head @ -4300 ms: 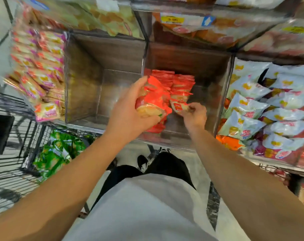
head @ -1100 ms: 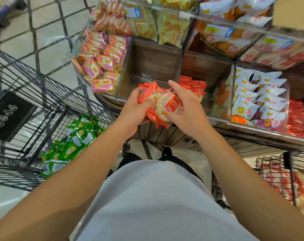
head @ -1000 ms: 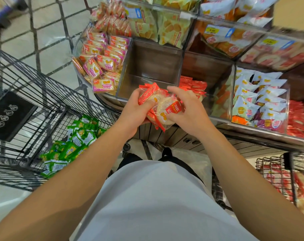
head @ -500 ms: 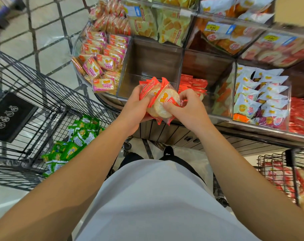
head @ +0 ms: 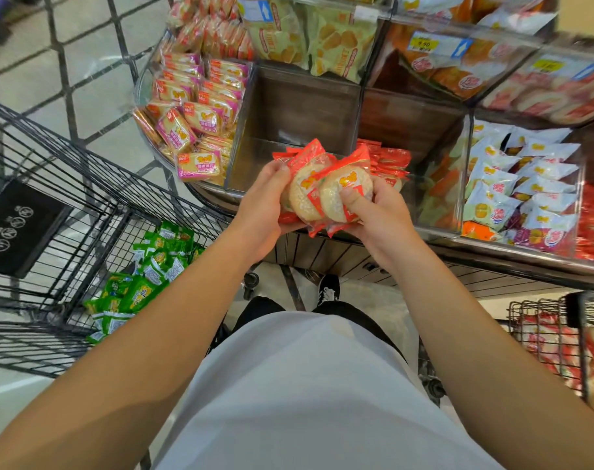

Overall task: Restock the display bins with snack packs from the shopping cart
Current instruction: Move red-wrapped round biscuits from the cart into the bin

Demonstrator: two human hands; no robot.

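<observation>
A small stack of red snack packs (head: 326, 188) with round pale rice cakes inside sits between both hands, just in front of the display bins. My left hand (head: 265, 201) grips the stack from the left. My right hand (head: 373, 212) grips it from the right, thumb pressed on the front pack. Behind the stack, more red packs (head: 390, 161) lie in the brown bin (head: 407, 120). The bin to its left (head: 299, 100) holds nothing visible. The black wire shopping cart (head: 68, 212) stands at the left with green snack packs (head: 143, 283) in it.
Pink packs (head: 194, 120) fill the far-left bin and white packs (head: 519, 178) the right bin. Upper bins hold yellow and orange packs. A second wire basket (head: 560, 337) with red-and-white packs is at the lower right. My feet stand close to the display base.
Over four seconds I stepped back from the bin, both hands now holding the stack. In the last second the packs were turned upright, round faces toward me, and my right thumb moved onto the front pack.
</observation>
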